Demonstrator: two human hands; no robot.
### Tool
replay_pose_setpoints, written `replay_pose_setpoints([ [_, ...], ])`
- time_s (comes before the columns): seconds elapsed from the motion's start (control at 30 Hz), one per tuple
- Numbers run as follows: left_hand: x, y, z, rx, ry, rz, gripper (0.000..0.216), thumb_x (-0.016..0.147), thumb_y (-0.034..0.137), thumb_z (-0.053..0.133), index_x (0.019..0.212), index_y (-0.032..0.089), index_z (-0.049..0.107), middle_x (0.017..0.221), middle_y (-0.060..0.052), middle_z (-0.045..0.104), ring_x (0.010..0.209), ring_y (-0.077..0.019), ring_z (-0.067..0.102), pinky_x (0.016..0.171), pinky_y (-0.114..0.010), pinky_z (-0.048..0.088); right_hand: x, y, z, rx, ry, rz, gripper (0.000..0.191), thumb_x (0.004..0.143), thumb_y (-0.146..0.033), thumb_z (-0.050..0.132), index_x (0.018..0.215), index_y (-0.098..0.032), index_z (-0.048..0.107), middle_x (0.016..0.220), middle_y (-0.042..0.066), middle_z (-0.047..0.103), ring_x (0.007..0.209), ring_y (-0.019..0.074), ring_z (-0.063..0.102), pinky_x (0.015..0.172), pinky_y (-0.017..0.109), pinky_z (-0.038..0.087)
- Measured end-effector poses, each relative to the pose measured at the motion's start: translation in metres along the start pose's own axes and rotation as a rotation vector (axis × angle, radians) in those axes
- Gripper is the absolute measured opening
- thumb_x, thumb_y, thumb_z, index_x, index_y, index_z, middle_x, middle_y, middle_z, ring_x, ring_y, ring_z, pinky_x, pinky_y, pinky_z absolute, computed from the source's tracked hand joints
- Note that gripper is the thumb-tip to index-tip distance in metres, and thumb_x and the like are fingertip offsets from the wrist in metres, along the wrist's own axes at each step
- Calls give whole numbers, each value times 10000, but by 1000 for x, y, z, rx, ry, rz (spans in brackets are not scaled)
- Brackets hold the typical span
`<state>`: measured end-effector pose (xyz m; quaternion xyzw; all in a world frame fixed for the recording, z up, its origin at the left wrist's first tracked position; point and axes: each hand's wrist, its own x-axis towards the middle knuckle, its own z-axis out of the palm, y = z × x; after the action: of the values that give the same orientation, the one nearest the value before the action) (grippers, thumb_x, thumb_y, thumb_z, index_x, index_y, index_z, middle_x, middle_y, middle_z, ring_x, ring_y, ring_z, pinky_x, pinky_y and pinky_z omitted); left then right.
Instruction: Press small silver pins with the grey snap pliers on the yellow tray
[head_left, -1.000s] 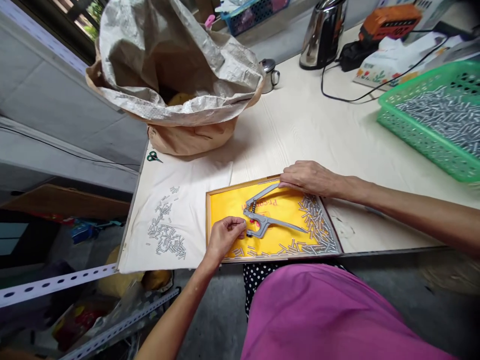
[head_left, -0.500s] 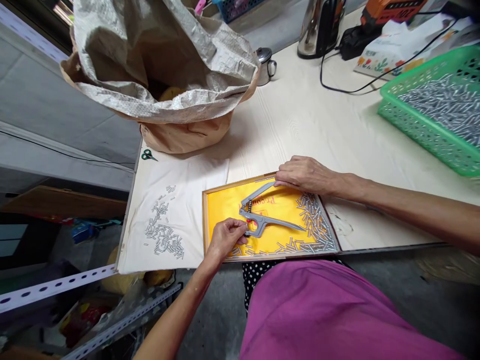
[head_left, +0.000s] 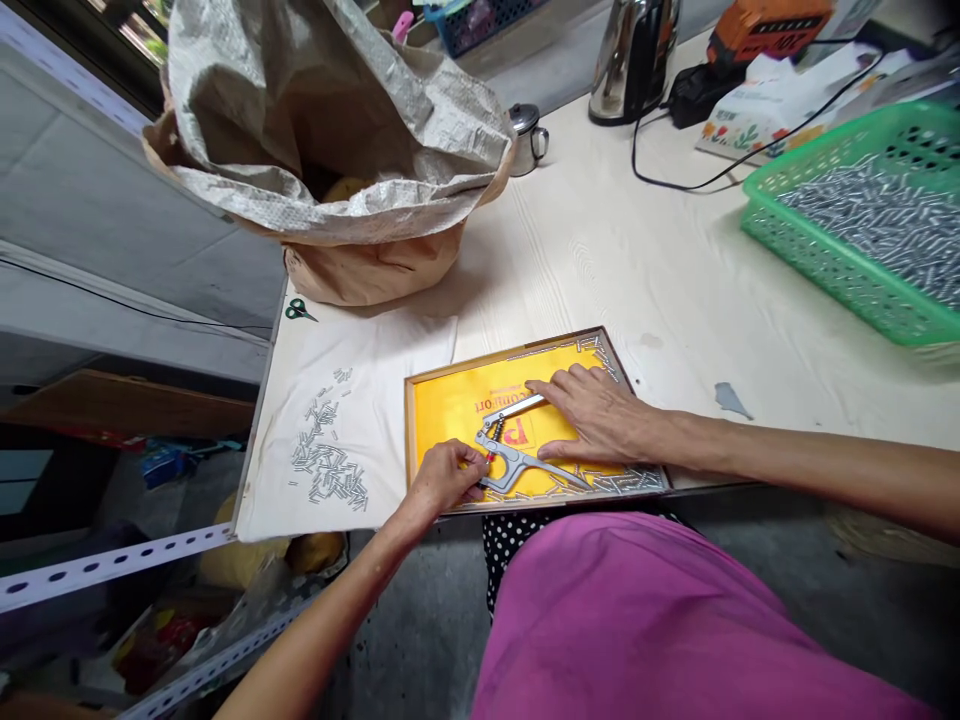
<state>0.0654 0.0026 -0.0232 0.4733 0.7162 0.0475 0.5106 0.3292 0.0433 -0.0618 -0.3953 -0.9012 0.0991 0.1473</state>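
Grey spring-loaded hand pliers (head_left: 511,462) lie with spread handles over a shallow wooden-rimmed tray (head_left: 410,430) with a yellow, printed bottom. At the jaw end, the fingers of my left hand (head_left: 442,474) are pinched together on the pliers; whether a small piece is also between the fingertips is hidden. My right hand (head_left: 600,415) reaches across the handles, fingers over the upper one and thumb by the lower one. Small metal pins (head_left: 626,482) are heaped along the tray's right and near sides, partly covered by my right hand.
More pins (head_left: 334,470) lie scattered on a white cloth (head_left: 397,400) to the left. Green-handled scissors (head_left: 300,310), a large open sack (head_left: 375,265) and a lidded metal cup (head_left: 527,140) stand behind. A green basket (head_left: 825,260) full of pins, a kettle (head_left: 634,60) and a black cable (head_left: 690,187) are at right.
My right hand has come down and nearer from the tray's far edge, now spanning the pliers' handles. The pliers and my left hand have shifted slightly left and nearer.
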Motion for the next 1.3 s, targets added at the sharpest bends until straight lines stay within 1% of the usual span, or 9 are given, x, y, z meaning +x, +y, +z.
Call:
replay_pose_setpoints([
  [0.23, -7, -4, 0, 99, 28, 44, 52, 744, 193, 707, 717, 149, 706, 702, -22, 740, 484, -134, 671, 473, -185, 436, -18, -29, -2, -20, 7, 14, 1088, 724, -920, 416, 1466, -124, 382, 1191, 209, 617, 985, 370, 518, 856, 521, 342],
  [0.5, -6, -9, 3, 128, 30, 54, 89, 751, 214, 677, 696, 148, 702, 546, 6, 672, 506, -154, 677, 469, -180, 405, -20, -42, 2, -48, -3, 57, 858, 779, -660, 588, 1421, -115, 421, 1231, 219, 595, 1012, 378, 509, 814, 496, 373],
  [0.63, -10, -4, 3, 114, 27, 13, 107, 790, 200, 655, 703, 147, 690, 578, 6, 677, 507, -137, 664, 490, -185, 426, -23, -43, 4, -55, 6, 62, 931, 747, -637, 618, 1454, -86, 363, 1198, 211, 603, 1009, 373, 506, 830, 487, 381],
  [0.73, -19, -1, 3, 201, 36, 9, 133, 834, 230, 643, 740, 146, 686, 650, -18, 691, 566, -153, 678, 542, -217, 480, -26, -45, 4, -90, -3, 63, 870, 788, -562, 604, 1453, -62, 350, 1196, 215, 605, 1019, 364, 506, 846, 471, 376],
  [0.8, -27, -1, 7, 327, 171, 120, 131, 855, 272, 652, 818, 153, 691, 795, -54, 711, 710, -188, 706, 640, -264, 534, -25, -45, 4, -99, -11, 49, 779, 831, -475, 581, 1441, -45, 359, 1185, 218, 611, 1019, 352, 509, 849, 457, 371],
  [0.9, -34, 3, 19, 529, 452, 459, 303, 853, 304, 689, 1123, 173, 651, 1139, -115, 663, 1067, -264, 652, 891, -376, 544, -19, -45, 5, -79, 9, -11, 693, 864, -359, 547, 1449, -47, 345, 1183, 211, 615, 1022, 335, 511, 839, 438, 364],
  [1.03, -19, 21, 35, 720, 481, 766, 639, 809, 185, 703, 1393, 171, 446, 1391, -159, 528, 1308, -327, 481, 1078, -495, 438, 0, -43, 1, -58, 67, -126, 651, 913, -265, 470, 1499, -69, 266, 1226, 188, 608, 1050, 301, 512, 854, 421, 358],
  [1.2, 9, 43, 33, 836, 449, 709, 620, 801, 138, 665, 1381, 170, 448, 1261, -126, 615, 1150, -291, 568, 987, -438, 480, 17, -35, -3, -208, 102, -70, 626, 941, -389, 485, 1425, -13, 364, 1167, 207, 615, 1028, 327, 509, 885, 455, 355],
  [1.3, 16, 49, 30, 878, 470, 660, 534, 815, 220, 711, 1311, 185, 519, 1221, -104, 648, 1112, -270, 584, 945, -381, 485, 22, -28, -2, -304, 69, -24, 406, 938, -319, 484, 1242, -54, 536, 1045, 184, 636, 947, 312, 515, 839, 435, 351],
])
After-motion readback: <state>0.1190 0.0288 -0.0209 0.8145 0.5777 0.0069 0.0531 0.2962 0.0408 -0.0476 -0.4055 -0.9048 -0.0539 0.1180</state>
